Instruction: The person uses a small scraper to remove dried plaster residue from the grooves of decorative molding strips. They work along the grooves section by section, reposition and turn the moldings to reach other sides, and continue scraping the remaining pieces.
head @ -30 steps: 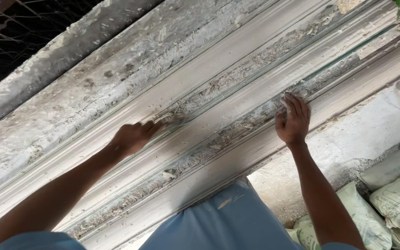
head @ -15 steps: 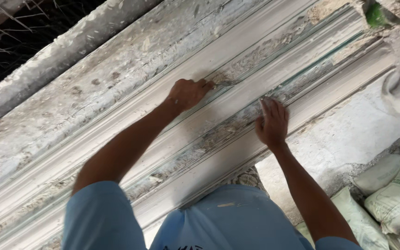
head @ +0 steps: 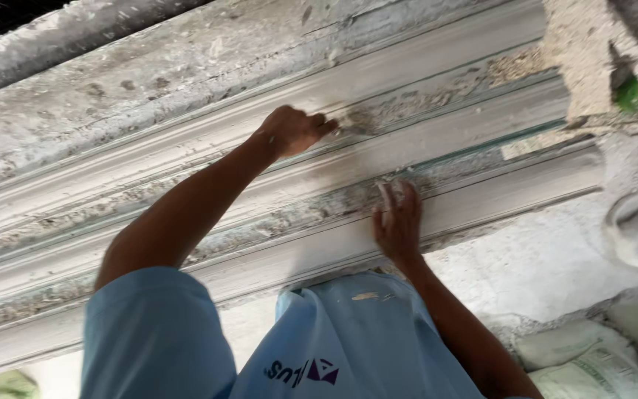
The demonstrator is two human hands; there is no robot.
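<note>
The long, ridged, plaster-crusted grey moulding (head: 186,159) is running lower left to upper right. The left hand (head: 293,131) is pressing against it clenched, contents indiscernible; the right hand (head: 399,222) is lying flat, open.

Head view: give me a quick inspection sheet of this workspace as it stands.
Surface: long ribbed plaster moulding, grey-white, crusted with crumbly residue in its grooves.
Job's things: rough patch of residue just ahead of the left hand's fingers; whether a tool is held cannot be told.
Clutter: white sacks at lower right.
Grippers: left hand closed, pressed into an upper groove; right hand flat, fingers spread on a lower rib.
Cables: nothing seen.
Surroundings: rough block at upper right with a green object behind it; pale floor below.
</note>
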